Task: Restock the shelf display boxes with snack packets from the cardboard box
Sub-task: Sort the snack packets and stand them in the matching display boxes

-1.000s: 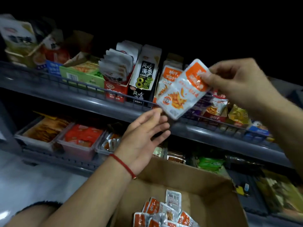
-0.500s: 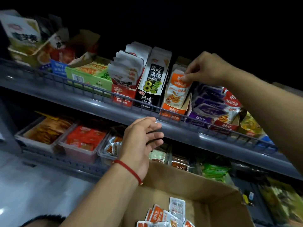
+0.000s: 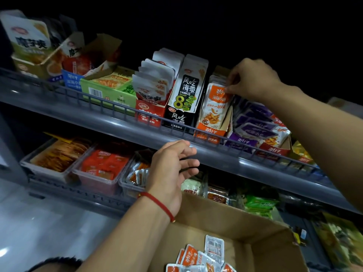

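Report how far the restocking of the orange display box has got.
Done: the orange display box on the upper shelf already holds a row of upright orange packets. In hand: the right hand pinches the top of the front orange packet, seating it in that box; the left hand hovers open and holds nothing. Left: a pile of the same packets lies in the cardboard box.

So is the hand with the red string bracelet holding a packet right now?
No, the left hand hovers open and empty below the shelf rail, while the right hand pinches the orange packet.
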`<state>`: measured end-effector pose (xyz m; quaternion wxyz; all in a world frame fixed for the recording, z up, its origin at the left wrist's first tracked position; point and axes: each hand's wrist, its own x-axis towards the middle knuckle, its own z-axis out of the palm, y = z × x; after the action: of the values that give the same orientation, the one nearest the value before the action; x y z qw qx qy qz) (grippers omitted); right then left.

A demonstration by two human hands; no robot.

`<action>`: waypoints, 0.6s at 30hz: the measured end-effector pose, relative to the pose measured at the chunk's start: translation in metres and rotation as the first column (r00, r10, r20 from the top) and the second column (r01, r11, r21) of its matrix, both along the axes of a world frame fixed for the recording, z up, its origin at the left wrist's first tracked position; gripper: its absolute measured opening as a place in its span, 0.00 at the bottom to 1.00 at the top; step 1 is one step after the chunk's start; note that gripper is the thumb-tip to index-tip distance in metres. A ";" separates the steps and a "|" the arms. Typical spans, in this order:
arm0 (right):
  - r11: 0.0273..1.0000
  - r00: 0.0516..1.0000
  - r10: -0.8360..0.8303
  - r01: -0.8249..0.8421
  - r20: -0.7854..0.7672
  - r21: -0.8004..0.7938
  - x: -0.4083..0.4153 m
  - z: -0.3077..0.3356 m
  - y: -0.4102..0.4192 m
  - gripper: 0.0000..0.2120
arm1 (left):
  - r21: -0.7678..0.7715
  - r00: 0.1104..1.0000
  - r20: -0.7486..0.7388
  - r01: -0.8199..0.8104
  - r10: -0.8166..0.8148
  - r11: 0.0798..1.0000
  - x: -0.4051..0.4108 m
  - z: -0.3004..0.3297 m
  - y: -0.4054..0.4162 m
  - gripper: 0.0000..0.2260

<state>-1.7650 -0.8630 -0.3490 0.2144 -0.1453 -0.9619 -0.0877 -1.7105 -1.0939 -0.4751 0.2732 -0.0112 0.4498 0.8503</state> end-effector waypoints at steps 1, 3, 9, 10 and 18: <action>1.000 1.000 -0.009 0.009 0.000 -0.004 -0.001 0.000 0.001 0.11 | -0.004 1.000 0.004 -0.002 0.002 1.000 0.000 0.000 0.001 0.06; 1.000 1.000 -0.023 0.023 0.000 -0.001 -0.001 0.001 0.001 0.12 | -0.012 1.000 0.007 -0.003 0.003 1.000 0.001 0.001 0.002 0.06; 1.000 1.000 0.007 -0.007 0.004 0.019 0.002 0.003 -0.002 0.13 | -0.039 1.000 -0.020 0.011 -0.011 0.999 0.003 -0.001 0.004 0.06; 0.999 1.000 0.023 -0.022 -0.011 0.027 0.005 0.005 -0.003 0.11 | -0.051 0.999 -0.032 0.014 -0.016 0.999 0.003 -0.002 0.004 0.06; 0.953 0.908 0.295 -0.301 -0.297 0.027 0.115 0.010 -0.039 0.12 | -0.362 0.973 -0.150 0.113 -0.177 0.925 0.015 -0.031 0.007 0.06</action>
<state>-1.6503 -0.9016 -0.3391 0.3663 -0.0107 -0.9302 -0.0216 -1.6952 -1.0868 -0.5057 0.2873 0.0506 0.6168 0.7311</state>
